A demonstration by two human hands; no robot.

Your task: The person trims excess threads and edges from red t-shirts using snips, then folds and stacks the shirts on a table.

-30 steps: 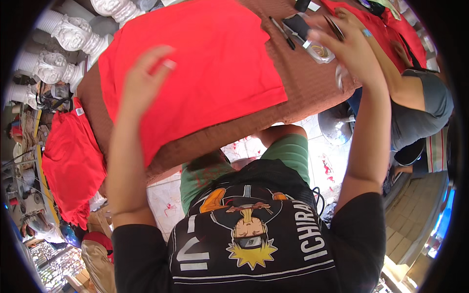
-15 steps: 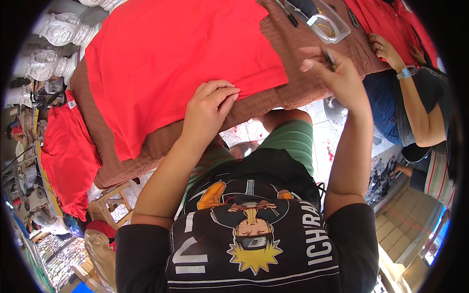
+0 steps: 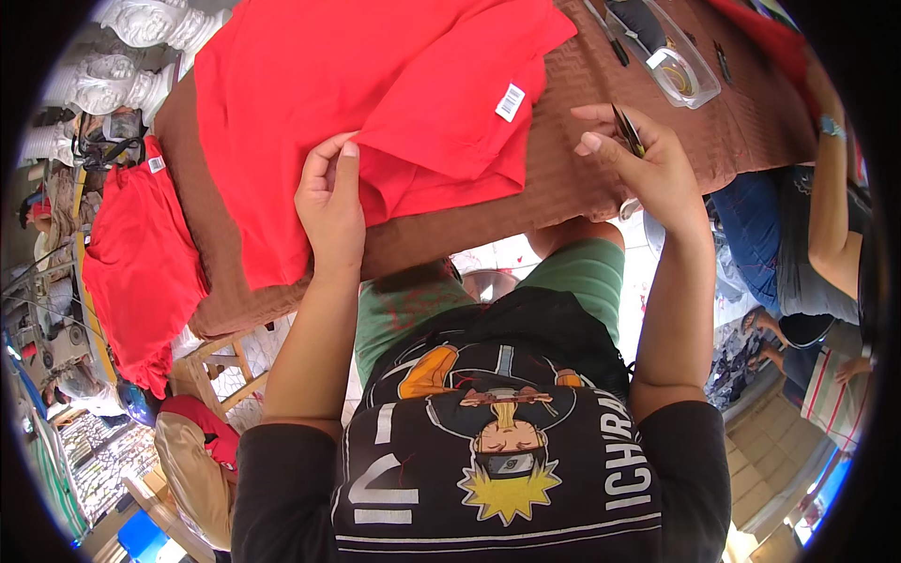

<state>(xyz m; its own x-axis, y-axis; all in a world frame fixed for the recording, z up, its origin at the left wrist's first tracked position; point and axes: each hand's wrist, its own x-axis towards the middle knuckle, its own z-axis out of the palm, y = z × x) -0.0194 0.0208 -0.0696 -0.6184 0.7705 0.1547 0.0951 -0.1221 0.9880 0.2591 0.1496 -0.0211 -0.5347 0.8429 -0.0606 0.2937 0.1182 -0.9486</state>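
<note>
We see the red garment (image 3: 282, 122) lying on the brown-covered counter (image 3: 760, 131), with one part folded over and a white label (image 3: 510, 102) facing up. Our left hand (image 3: 333, 192) has its grip clamped on the fabric's folded edge, between thumb and fingers. Our right hand (image 3: 649, 169) is to the right of the garment, apart from it; its grip is closed around a small pointed tool (image 3: 627, 129), while thumb tip and index fingertip stand apart. Beyond is a clear tray (image 3: 706, 81).
</note>
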